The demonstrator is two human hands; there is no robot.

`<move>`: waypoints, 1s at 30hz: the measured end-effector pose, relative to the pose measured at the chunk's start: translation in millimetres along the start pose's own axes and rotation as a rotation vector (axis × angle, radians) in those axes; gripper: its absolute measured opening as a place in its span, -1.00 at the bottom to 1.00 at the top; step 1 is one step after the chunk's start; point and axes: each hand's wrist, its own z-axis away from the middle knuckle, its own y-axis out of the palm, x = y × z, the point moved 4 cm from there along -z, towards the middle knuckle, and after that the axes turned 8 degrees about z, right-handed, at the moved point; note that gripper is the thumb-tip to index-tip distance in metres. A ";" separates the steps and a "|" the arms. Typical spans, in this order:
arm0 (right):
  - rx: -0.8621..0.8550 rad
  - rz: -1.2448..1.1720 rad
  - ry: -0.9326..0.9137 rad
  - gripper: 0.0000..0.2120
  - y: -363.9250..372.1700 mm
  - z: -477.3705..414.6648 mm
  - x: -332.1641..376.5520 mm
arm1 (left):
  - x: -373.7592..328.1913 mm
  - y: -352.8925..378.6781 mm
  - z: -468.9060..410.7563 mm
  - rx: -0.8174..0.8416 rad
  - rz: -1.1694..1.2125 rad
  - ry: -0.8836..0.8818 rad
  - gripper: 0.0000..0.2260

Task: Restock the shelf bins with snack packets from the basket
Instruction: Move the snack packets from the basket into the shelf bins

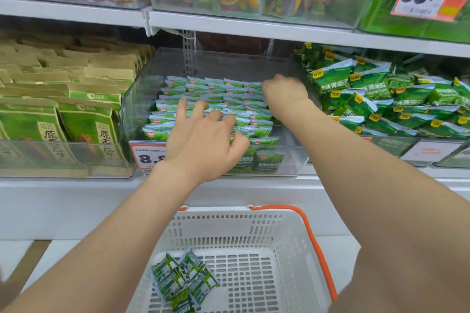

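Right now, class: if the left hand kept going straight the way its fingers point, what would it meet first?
The left hand points into the clear bin, so it would probably meet the rows of small green packets under its fingertips first; depth is uncertain.

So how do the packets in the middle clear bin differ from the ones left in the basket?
The packets in the middle bin stand in tidy overlapping rows; the packets in the basket lie in a loose heap. The bin holds many, the basket only a few. Both hands reach into the bin, neither into the basket. Both sets are small green packets.
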 end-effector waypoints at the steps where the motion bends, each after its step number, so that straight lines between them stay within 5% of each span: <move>1: 0.011 -0.026 0.001 -0.61 1.1 -0.6 1.2 | 0.2 0.4 -0.1 0.001 -0.004 -0.001 -0.40; 11: 0.041 -0.144 0.025 -0.64 -14.8 18.8 4.8 | 1.0 -3.9 2.6 -0.028 0.076 0.030 -0.48; 19: -0.331 -0.328 -0.103 -0.89 -87.4 133.5 38.1 | -6.4 -18.3 21.6 -0.383 0.181 0.238 -0.68; 26: -0.003 -0.314 -0.343 -0.86 -46.9 202.1 74.3 | -18.3 -7.0 76.1 -0.692 0.200 0.293 -0.92; 30: 0.310 -0.145 -0.603 -0.92 9.1 222.5 91.6 | -15.8 59.9 103.1 -0.292 0.255 0.331 -0.96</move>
